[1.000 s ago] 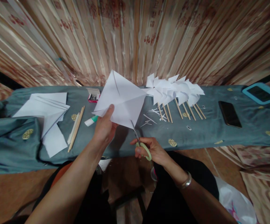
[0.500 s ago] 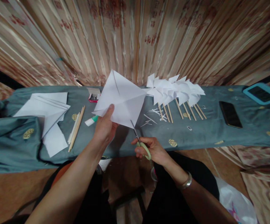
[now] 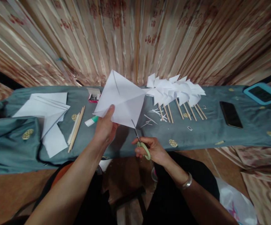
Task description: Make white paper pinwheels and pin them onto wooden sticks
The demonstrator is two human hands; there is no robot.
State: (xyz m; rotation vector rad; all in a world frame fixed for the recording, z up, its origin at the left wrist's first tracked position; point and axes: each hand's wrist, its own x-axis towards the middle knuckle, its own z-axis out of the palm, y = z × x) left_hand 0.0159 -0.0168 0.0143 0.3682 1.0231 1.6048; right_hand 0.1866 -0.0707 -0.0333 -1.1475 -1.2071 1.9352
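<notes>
A square sheet of white paper, creased across its middle, is held up over the cloth by my left hand, the thumb lying on top and the fingers underneath. Slits run inward from its top and left corners. My right hand is closed round the green handles of a pair of scissors. Their blades are at the sheet's lower corner, with one blade showing above the paper. To the right lie several white paper pinwheels on wooden sticks, beside a scatter of thin paper strips.
Left on the grey-green cloth are loose paper sheets, wooden sticks, a glue stick and a small box of metal pins. A phone and a blue-framed tablet lie right. A curtain hangs behind.
Almost nothing differs. Both hands, the paper and the scissors keep their places, and the whole view has shifted very slightly.
</notes>
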